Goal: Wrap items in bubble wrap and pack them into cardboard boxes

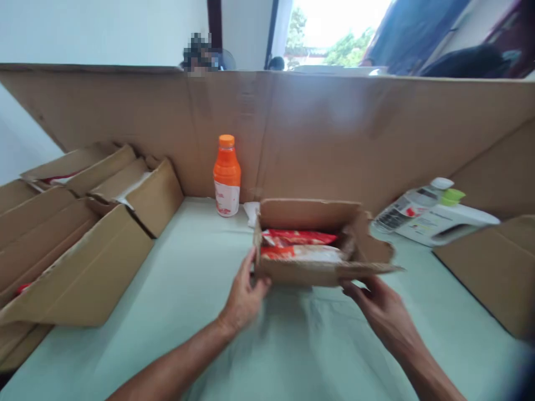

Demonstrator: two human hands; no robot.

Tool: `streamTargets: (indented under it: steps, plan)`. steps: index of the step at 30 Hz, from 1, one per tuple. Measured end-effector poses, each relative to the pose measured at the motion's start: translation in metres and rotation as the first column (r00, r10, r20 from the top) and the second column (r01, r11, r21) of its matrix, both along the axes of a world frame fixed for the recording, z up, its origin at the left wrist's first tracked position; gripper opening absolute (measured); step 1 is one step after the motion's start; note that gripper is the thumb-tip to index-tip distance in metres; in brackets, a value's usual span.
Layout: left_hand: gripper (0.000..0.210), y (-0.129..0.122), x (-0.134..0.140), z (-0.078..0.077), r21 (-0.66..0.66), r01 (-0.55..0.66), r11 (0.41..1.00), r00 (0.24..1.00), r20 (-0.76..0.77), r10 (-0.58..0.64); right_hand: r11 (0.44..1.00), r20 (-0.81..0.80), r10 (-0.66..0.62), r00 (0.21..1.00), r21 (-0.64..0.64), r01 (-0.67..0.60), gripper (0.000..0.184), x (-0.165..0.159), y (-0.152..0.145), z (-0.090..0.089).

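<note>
An open cardboard box [301, 274] is between my two hands in the middle of the head view. Inside it lie a red packet [298, 238] and, in front of that, a white and orange packet [309, 254]. My left hand [244, 295] grips the box's left end, thumb at the front and fingers along the side. At the lower right corner my right hand [378, 301] holds the box, its fingers partly hidden beneath the front wall. A torn flap sticks out on the right side of the box.
An orange bottle [227, 178] stands behind, near a crumpled white piece [251, 213]. Several open cardboard boxes [96, 278] fill the left. On the right are a clear bottle [407, 207], a white jug [449, 223] and a cardboard piece [493, 267]. A tall cardboard wall [334, 139] closes the back.
</note>
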State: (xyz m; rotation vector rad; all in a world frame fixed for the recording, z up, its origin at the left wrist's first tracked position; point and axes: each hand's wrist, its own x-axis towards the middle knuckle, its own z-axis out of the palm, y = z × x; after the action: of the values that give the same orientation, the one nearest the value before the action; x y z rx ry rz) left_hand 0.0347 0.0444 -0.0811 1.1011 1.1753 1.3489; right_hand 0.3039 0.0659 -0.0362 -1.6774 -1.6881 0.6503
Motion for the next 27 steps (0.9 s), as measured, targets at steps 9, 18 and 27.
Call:
streamTargets:
  steps: [9,18,27]
  plan:
    - [0.082,-0.110,-0.078,-0.031,-0.176,-0.380,0.908,0.922,0.010,0.388,0.928,-0.295,0.369,0.882,0.060,-0.368,0.045,-0.122,0.017,-0.033]
    - [0.087,-0.032,-0.133,-0.031,-0.080,-0.467,0.881,0.884,-0.011,0.467,0.863,-0.598,0.476,0.645,0.177,-0.474,0.080,-0.308,0.109,-0.092]
    - [0.075,0.036,-0.166,-0.052,-0.024,-0.489,0.872,0.871,-0.057,0.487,0.798,-0.563,0.567,0.601,0.196,-0.570,0.090,-0.367,0.139,-0.119]
